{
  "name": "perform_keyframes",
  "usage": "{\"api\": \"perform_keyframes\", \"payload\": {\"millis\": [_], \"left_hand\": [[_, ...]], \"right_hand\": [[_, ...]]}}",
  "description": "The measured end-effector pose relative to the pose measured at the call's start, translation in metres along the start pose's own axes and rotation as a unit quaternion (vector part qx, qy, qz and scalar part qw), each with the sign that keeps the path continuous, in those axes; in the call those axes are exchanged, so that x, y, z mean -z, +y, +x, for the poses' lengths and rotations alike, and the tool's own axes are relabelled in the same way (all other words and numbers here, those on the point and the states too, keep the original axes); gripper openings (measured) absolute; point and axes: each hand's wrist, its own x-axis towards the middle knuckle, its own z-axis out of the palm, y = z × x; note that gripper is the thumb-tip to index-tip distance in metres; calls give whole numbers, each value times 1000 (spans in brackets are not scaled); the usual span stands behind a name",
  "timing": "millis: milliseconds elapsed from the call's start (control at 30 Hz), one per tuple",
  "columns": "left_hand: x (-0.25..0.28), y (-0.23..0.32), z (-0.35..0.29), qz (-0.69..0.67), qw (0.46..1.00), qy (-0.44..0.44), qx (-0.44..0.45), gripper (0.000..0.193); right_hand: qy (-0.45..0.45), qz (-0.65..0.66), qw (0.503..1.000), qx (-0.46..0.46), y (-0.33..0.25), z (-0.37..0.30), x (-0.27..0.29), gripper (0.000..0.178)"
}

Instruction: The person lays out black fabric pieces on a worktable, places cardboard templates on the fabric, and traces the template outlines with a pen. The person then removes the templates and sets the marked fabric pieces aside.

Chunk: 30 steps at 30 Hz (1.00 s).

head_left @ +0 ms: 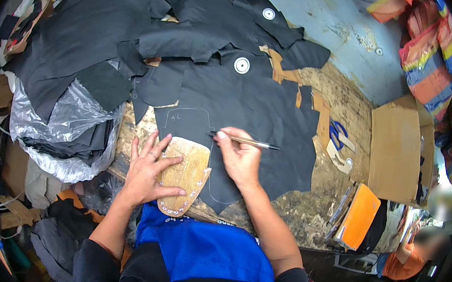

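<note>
A large sheet of black leather (272, 118) lies on the worn wooden table, with pale traced outlines on it. My left hand (151, 171) is spread, its fingers resting on a tan, tongue-shaped template (190, 165) that has a notched side and small holes along its rounded near end. The template lies partly over the sheet's near edge. In my right hand (239, 156) a slim pen (256, 143) is pinched, its tip touching or just above the leather near the template's upper right corner.
More black leather (102, 12) is heaped at the far left, above a clear plastic bag (34, 126) of dark pieces. Blue-handled scissors (339, 133), a cardboard box (396, 148) and an orange box-like item (357, 216) are at right. Another person (406, 259) sits at far right.
</note>
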Motion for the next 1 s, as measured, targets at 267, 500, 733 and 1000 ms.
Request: {"api": "perform_keyframes", "payload": {"millis": [267, 500, 733, 1000], "left_hand": [[-3, -3, 0, -3, 1000, 19, 0, 60], [-3, -3, 1, -8, 1000, 22, 0, 58], [-3, -3, 0, -8, 1000, 20, 3, 67], [-5, -11, -4, -108, 992, 55, 22, 70]], "right_hand": [[-85, -145, 980, 106, 16, 40, -66, 13], [-74, -190, 969, 137, 16, 39, -68, 10], [-79, -206, 956, 195, 18, 39, -67, 8], [68, -93, 989, 92, -6, 33, 18, 20]]}}
